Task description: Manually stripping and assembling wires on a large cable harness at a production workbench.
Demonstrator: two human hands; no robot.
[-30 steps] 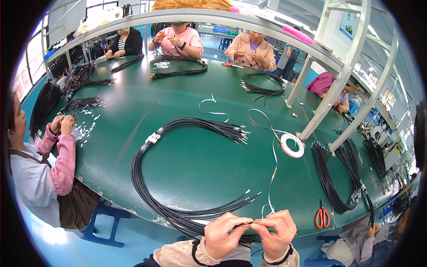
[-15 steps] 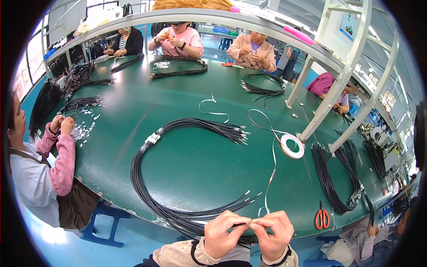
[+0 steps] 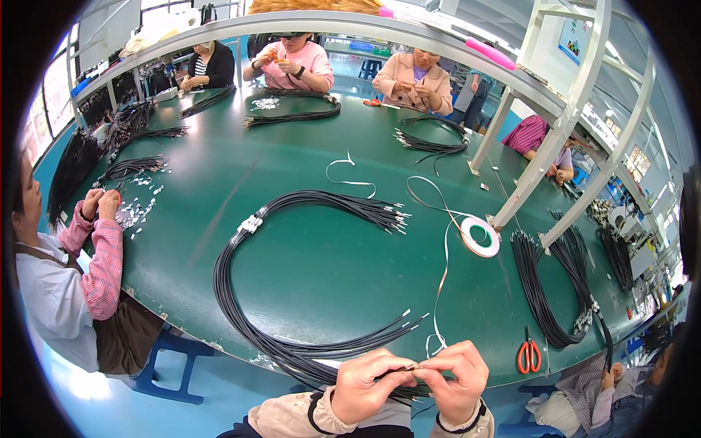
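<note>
- Both hands, left hand (image 3: 369,385) and right hand (image 3: 454,379), are pinching one end of the black wire bundle (image 3: 241,306) at the near edge of the green table (image 3: 314,255).
- Tape roll (image 3: 480,236) is lying right of the bundle.
- Red scissors (image 3: 529,354) are lying right of the hands.

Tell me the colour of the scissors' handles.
Red-orange handles on the scissors, seen in the head view.
</note>
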